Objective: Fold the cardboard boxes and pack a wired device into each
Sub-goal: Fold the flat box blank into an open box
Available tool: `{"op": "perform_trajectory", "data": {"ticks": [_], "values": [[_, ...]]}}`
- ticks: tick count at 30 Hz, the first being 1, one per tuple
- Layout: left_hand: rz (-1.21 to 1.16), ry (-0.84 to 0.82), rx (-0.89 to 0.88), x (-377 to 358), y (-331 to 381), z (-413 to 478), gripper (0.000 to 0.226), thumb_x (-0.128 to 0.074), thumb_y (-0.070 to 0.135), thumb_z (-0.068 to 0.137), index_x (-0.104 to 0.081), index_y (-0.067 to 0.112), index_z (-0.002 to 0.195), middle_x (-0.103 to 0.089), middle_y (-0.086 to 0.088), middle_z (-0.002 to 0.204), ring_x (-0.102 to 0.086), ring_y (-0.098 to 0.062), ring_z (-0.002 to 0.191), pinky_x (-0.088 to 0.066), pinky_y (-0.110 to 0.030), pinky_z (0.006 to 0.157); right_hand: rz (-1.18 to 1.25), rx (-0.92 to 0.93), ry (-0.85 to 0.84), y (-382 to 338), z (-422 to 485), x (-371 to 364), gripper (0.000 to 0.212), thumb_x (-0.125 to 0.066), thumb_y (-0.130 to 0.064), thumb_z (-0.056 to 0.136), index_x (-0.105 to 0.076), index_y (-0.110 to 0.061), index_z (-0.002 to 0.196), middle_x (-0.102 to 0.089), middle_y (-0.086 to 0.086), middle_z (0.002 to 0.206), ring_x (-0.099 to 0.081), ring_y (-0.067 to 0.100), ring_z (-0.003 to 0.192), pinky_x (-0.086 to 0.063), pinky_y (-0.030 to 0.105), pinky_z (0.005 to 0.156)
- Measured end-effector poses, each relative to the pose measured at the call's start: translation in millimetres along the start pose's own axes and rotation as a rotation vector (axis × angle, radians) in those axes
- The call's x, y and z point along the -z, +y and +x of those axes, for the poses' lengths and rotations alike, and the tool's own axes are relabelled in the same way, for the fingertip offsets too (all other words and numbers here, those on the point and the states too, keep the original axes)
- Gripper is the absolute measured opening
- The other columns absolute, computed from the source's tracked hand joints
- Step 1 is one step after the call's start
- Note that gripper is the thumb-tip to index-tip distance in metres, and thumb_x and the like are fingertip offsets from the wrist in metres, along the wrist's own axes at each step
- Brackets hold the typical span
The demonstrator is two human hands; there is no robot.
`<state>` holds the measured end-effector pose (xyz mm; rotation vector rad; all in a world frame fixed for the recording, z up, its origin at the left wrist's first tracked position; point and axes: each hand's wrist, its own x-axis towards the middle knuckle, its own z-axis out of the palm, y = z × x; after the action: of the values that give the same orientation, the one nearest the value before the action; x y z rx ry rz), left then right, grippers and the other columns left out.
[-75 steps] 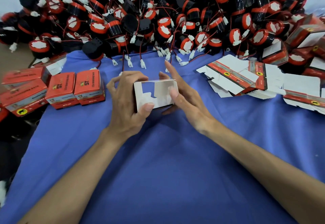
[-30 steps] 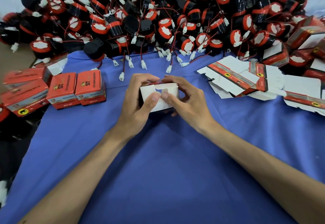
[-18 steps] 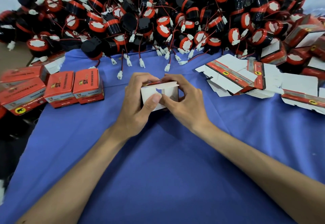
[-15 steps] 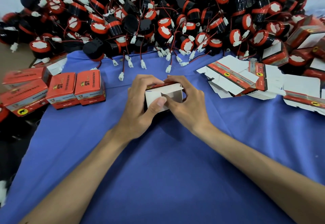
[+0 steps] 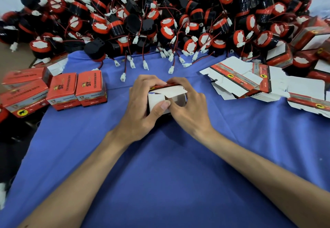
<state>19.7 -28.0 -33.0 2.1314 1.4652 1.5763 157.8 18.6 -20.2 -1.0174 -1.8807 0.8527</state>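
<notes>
Cardboard box (image 5: 157,100), white inside showing, sits between both hands over the blue-clothed bench (image 5: 169,165); the left hand (image 5: 141,109) grips its left side, thumb on the flap; the right hand (image 5: 191,108) clasps its right side. It seems part-folded.

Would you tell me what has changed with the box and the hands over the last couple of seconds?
The right hand, earlier open beside the box, now grips it, fingers curled over the top. The top flap has come partway down over the opening. The left hand still holds the box; packed boxes, flat blanks and device pile are unmoved.
</notes>
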Motion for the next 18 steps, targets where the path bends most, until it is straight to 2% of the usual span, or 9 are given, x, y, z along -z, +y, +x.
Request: {"op": "perform_trajectory", "data": {"ticks": [4,6,8,13,15,16,18], "values": [[0.022,0.014,-0.025,-0.3,-0.9,0.8,0.041,-0.043,0.049,0.097,-0.046,0.017,0.123,-0.041,0.016,0.12,-0.051,-0.025,0.111,-0.041,-0.059,0.09,0.017,0.014,-0.032,0.6,0.6,0.4,0.055,-0.035,-0.059,0.069,-0.049,-0.041,0.119,-0.066,-0.014,0.108,-0.06,0.012,0.093,-0.05,0.039,0.083],[0.018,0.023,-0.001,-2.0,-1.7,0.2,0.037,-0.045,0.042,0.096,-0.045,0.016,0.123,-0.042,0.013,0.119,-0.052,-0.023,0.109,-0.042,-0.056,0.09,0.085,0.017,-0.051,3.4,0.2,1.5,0.055,-0.028,-0.059,0.078,-0.045,-0.04,0.127,-0.06,-0.014,0.121,-0.059,0.014,0.102,-0.05,0.046,0.084],[0.002,0.041,0.032,-2.3,-3.0,-1.1,0.036,-0.049,0.036,0.094,-0.042,0.016,0.123,-0.044,0.009,0.118,-0.052,-0.02,0.11,-0.043,-0.054,0.092,0.089,0.039,-0.047,5.3,-0.6,2.0,0.052,-0.024,-0.059,0.084,-0.044,-0.042,0.129,-0.059,-0.013,0.124,-0.059,0.014,0.104,-0.05,0.05,0.084],[0.003,0.06,0.056,0.1,-5.3,-0.3,0.034,-0.052,0.03,0.093,-0.044,0.015,0.123,-0.046,0.002,0.116,-0.053,-0.021,0.11,-0.044,-0.045,0.095,0.037,0.068,-0.064,3.1,-0.9,1.5,0.048,-0.022,-0.06,0.088,-0.04,-0.046,0.131,-0.058,-0.012,0.126,-0.056,0.009,0.108,-0.046,0.044,0.092],[-0.022,0.082,0.084,-0.4,-5.0,-0.6,0.031,-0.05,0.031,0.094,-0.045,0.014,0.12,-0.048,0.0,0.114,-0.053,-0.018,0.107,-0.044,-0.037,0.095,0.044,0.082,-0.132,5.0,-0.2,3.7,0.052,-0.023,-0.062,0.087,-0.034,-0.049,0.136,-0.052,-0.015,0.134,-0.054,0.011,0.114,-0.046,0.044,0.094],[-0.041,0.097,0.098,0.1,-5.1,-0.4,0.029,-0.048,0.03,0.094,-0.046,0.014,0.118,-0.05,-0.002,0.113,-0.054,-0.017,0.106,-0.043,-0.032,0.094,0.074,0.086,-0.186,5.4,0.7,5.0,0.054,-0.023,-0.064,0.086,-0.031,-0.052,0.138,-0.048,-0.015,0.139,-0.053,0.014,0.117,-0.047,0.045,0.091],[-0.095,0.124,0.123,3.5,-5.7,0.9,0.023,-0.049,0.024,0.094,-0.047,0.015,0.116,-0.052,-0.004,0.111,-0.054,-0.014,0.105,-0.041,-0.027,0.093,0.217,0.073,-0.3,4.5,3.7,7.0,0.053,-0.024,-0.066,0.085,-0.03,-0.058,0.137,-0.044,-0.02,0.141,-0.053,0.017,0.116,-0.051,0.04,0.075]]}}
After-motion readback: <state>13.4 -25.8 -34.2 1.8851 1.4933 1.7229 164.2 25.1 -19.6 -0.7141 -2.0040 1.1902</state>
